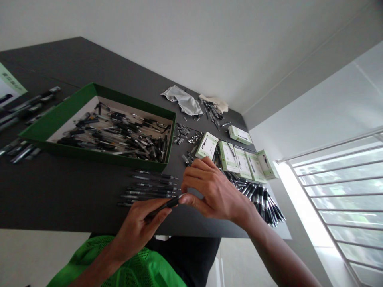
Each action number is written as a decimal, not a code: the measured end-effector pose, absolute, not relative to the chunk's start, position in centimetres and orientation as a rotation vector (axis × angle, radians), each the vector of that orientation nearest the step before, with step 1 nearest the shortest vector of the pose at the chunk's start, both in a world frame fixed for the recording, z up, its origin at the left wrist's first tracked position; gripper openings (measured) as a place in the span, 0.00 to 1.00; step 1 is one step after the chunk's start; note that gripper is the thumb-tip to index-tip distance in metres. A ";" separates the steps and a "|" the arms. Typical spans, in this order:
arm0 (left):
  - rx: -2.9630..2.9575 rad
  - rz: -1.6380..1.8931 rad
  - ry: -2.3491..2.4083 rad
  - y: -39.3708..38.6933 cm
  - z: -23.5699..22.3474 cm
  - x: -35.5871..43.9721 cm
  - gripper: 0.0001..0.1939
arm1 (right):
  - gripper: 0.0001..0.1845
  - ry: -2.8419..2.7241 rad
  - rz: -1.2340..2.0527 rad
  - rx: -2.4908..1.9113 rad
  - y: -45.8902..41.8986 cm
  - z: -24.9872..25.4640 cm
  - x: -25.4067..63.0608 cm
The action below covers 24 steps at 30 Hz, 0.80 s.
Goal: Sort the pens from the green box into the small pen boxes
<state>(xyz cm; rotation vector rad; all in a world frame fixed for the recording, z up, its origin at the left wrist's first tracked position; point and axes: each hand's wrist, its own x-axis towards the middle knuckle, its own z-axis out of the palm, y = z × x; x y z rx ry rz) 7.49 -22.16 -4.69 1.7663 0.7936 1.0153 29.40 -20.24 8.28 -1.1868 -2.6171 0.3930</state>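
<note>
A black pen (171, 202) lies in my left hand (143, 217), its tip end pointing right. The fingers and thumb of that hand are closed round the barrel. My right hand (206, 189) meets the tip end, thumb and bent fingers pinched there; whatever small part they hold is hidden. Just beyond my hands a row of pens (149, 189) rests on the dark table (74, 199). Past the row stands a green box (98, 157) with many loose pens and pen parts inside.
Small pen parts (182, 133) are scattered right of the box. Pale green cartons (236, 159) and a fan of pens (265, 203) occupy the right side. Plastic bags (185, 101) lie near the wall. More pens (30, 105) sit at far left. A barred window (344, 199) is at right.
</note>
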 end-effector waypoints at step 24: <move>1.690 0.898 0.816 -22.7 -5.4 7.4 0.15 | 0.19 -2.209 0.329 -1.448 -23.5 7.2 28.4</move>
